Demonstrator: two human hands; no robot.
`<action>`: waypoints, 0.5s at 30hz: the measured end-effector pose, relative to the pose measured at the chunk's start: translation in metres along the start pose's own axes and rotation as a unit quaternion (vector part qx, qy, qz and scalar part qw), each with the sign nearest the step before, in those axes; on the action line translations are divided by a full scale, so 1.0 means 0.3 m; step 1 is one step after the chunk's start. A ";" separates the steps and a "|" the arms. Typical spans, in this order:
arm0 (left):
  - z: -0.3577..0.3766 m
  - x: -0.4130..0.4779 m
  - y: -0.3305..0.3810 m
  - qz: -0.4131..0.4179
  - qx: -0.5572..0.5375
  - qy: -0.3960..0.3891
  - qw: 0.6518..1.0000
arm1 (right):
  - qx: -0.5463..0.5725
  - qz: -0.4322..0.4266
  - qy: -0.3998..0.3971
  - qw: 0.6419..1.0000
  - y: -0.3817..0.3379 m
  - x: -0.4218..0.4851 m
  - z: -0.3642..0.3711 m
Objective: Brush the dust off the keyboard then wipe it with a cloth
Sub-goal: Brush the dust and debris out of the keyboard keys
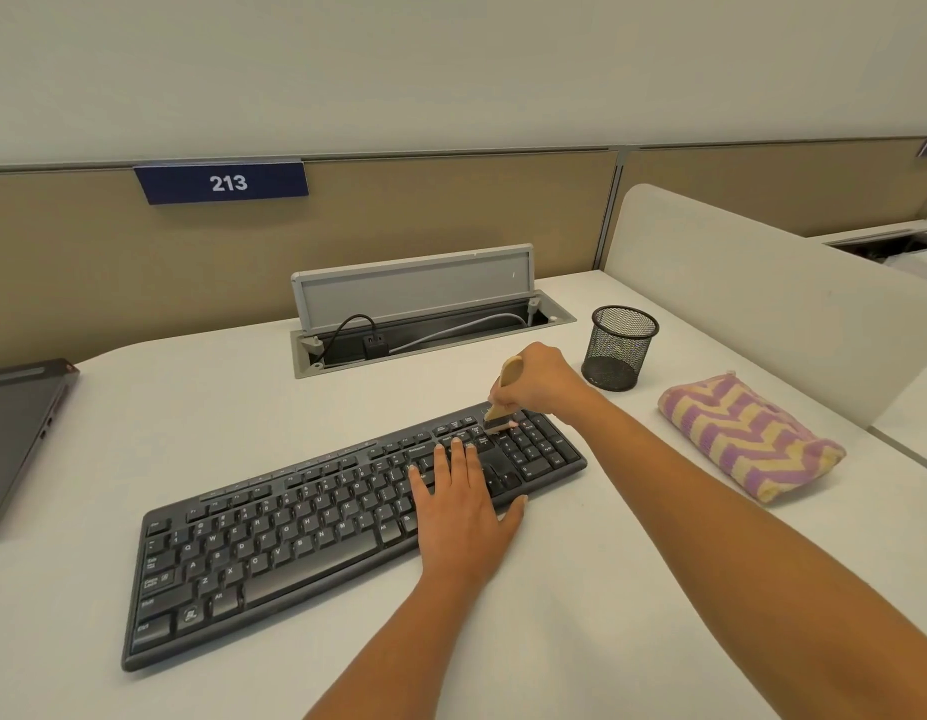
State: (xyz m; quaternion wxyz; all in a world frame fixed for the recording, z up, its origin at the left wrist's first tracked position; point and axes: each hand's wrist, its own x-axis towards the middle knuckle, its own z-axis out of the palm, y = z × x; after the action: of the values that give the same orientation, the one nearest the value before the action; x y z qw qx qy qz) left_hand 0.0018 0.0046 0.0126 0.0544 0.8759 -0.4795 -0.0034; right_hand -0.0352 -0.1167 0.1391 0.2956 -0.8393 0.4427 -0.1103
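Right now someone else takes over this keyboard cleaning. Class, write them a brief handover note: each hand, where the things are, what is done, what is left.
Left hand: flat on the right half of the keyboard, fingers straight, holding it down.
Right hand: grips the brush, bristles on keys near the keyboard's far right end.
Cloth: folded on the desk right of the keyboard, untouched.
Done: brushing under way; how far, cannot tell.
Left: finish brushing, then wipe with the cloth.
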 end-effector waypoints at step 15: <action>-0.001 0.000 -0.001 0.003 0.000 0.000 1.000 | 0.161 0.058 -0.036 0.985 0.050 0.030 -0.011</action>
State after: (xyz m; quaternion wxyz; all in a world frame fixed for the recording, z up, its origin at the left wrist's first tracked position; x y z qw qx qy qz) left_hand 0.0021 0.0047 0.0129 0.0546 0.8745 -0.4818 -0.0033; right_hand -0.0417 -0.1319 0.1322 0.4487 -0.7573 0.4557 -0.1323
